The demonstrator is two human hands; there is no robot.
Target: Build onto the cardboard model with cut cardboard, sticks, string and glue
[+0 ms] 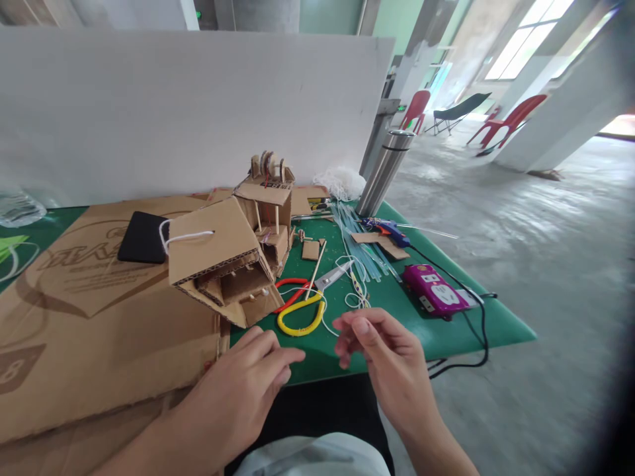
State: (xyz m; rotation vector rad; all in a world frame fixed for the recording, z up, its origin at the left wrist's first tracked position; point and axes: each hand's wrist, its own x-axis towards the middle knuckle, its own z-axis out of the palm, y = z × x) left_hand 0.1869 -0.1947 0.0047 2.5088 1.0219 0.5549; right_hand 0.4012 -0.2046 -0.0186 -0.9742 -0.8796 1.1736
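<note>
My left hand point(255, 377) is above the table's near edge, its fingers curled and the thumb close under the index finger. My right hand point(384, 354) is opposite, thumb against the bent fingers. Whether either pinches anything I cannot make out. A thin white string point(325, 316) runs toward my right fingertips. Just beyond my hands lie scissors point(301, 316) with red and yellow handles, blades spread. Behind my left hand stands a cardboard model point(213, 244), an open box with white cord through its top. A second cardboard part point(268, 192) with wooden sticks and round discs rises behind it.
A large cardboard sheet point(114, 344) covers the left of the green table point(476, 324), with a black flat object point(141, 237) on it. A purple power strip point(434, 291), glue gun point(389, 230), clear glue sticks point(354, 244) and steel flask point(385, 173) stand right. A white panel point(188, 112) closes the back.
</note>
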